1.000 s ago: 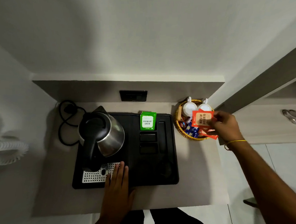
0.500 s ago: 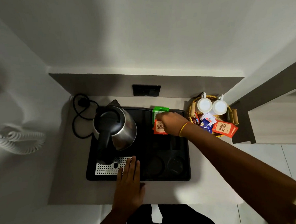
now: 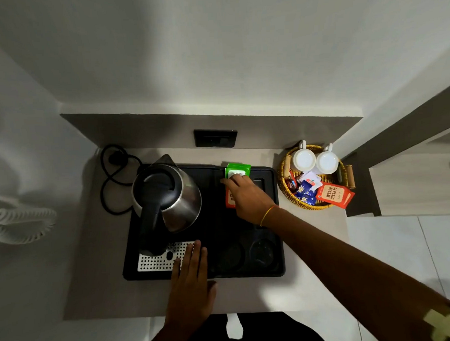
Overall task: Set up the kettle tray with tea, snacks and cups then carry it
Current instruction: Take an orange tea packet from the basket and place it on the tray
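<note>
A black kettle tray (image 3: pixel 213 272) lies on the counter with a steel kettle (image 3: pixel 168 199) on its left half. A green tea packet (image 3: pixel 238 169) stands in the tray's back slot. My right hand (image 3: pixel 248 197) rests over the slot just in front of it, covering most of a red tea packet (image 3: pixel 229 198); whether the fingers still grip it is hidden. My left hand (image 3: pixel 192 281) lies flat and open on the tray's front edge by the perforated drip plate (image 3: pixel 155 260). A wicker basket (image 3: pixel 293 193) to the right holds two white cups (image 3: pixel 303 159), another red tea packet (image 3: pixel 333 193) and blue snack sachets (image 3: pixel 304 192).
The kettle's black cord (image 3: pixel 114 176) coils on the counter at the back left. A wall socket (image 3: pixel 215 137) sits behind the tray. Walls close the niche at left and back; a lower shelf (image 3: pixel 415 184) lies to the right. A white coiled cable (image 3: pixel 18 220) hangs at far left.
My right hand took a red tea packet from the basket and carried it left onto the tray, in front of the green packet. My left hand stayed on the tray's front edge.
</note>
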